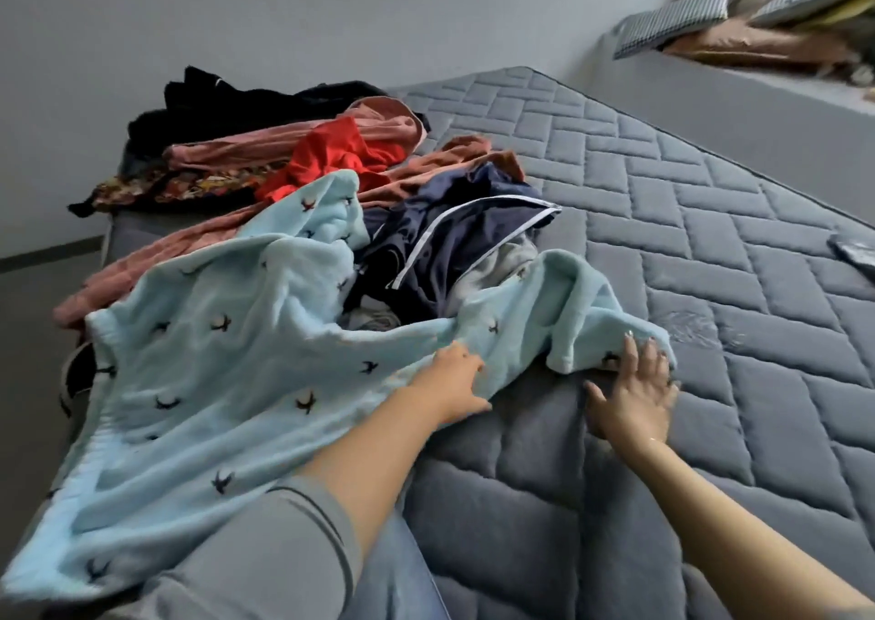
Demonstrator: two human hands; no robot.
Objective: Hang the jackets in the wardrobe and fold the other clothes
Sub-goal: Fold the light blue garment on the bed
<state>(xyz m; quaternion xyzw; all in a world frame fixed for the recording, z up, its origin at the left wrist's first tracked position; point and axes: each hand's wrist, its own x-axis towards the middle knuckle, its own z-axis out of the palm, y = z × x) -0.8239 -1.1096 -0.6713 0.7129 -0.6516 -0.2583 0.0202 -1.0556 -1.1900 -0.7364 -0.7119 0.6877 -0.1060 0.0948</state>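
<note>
A light blue fleece garment (213, 373) with small dark bird prints lies spread over the near left part of the grey quilted mattress (686, 241). My left hand (457, 385) grips a fold of it near the middle. My right hand (637, 397) lies with spread fingers on the garment's right end, pressing it against the mattress. Behind the blue garment sits a pile: a navy garment with white piping (454, 241), a red one (341, 155), pink-brown ones (284, 146), a patterned dark one (180, 188) and a black one (227, 103).
A grey wall runs behind the bed. At the top right a ledge holds checked cushions (677, 20) and folded bedding. A small dark flat object (857, 252) lies at the mattress's right edge. The floor (33, 335) shows on the left.
</note>
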